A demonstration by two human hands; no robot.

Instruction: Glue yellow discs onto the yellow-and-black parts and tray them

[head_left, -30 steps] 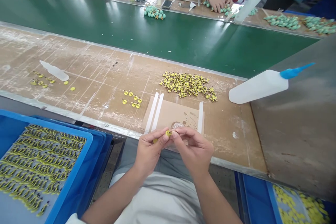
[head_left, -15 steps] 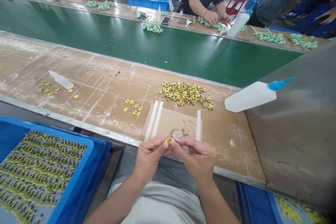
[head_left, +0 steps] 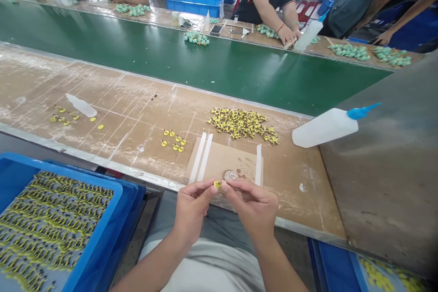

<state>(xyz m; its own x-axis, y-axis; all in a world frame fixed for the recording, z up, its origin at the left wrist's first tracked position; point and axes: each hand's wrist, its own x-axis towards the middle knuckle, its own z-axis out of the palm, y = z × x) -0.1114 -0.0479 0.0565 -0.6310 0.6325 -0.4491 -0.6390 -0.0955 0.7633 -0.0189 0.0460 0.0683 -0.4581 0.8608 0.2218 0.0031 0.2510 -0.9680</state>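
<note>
My left hand [head_left: 194, 205] pinches a small round yellow disc [head_left: 217, 184] between thumb and fingertips. Close against it, my right hand [head_left: 253, 203] is closed in a pinch on a tiny dark-and-yellow piece at the disc's edge, mostly hidden by the fingers. Both hands are over the table's front edge, just before a taped cardboard sheet [head_left: 222, 159] that carries a small round clear dish [head_left: 230, 175]. Beyond the sheet lies a pile of small yellow-and-black pieces [head_left: 239, 123]. Several yellow discs with dark pieces on them [head_left: 173, 139] lie to the left.
A white bottle with a blue nozzle [head_left: 325, 127] lies tilted by a metal panel [head_left: 379, 159] at right. A blue crate [head_left: 118, 200] holds rows of yellow-black pieces at left. Behind runs a green belt [head_left: 137, 50], with co-workers [head_left: 270, 4] and mint-green pieces [head_left: 196, 38] beyond.
The disc and both hands have shifted very slightly left. Across the belt, a co-worker's hands have moved toward the bottle, and another person at right leans further in.
</note>
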